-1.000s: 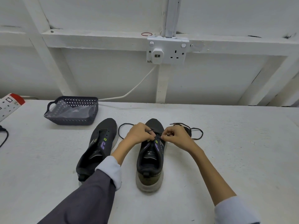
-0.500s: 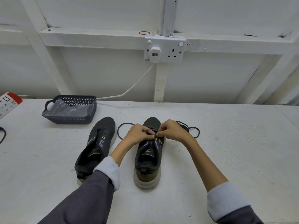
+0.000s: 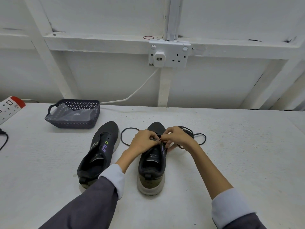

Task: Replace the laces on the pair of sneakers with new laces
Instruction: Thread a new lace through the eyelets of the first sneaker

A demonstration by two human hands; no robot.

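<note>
On the white bench, the left hand and right hand both have their fingers curled, pinching a thin black lace over the front eyelets of a dark grey sneaker, with the lace's loops lying either side of the toe and the matching sneaker just beside it.

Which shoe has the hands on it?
The sneaker on the right: the left hand and right hand pinch its black lace. The other sneaker has no lace.
</note>
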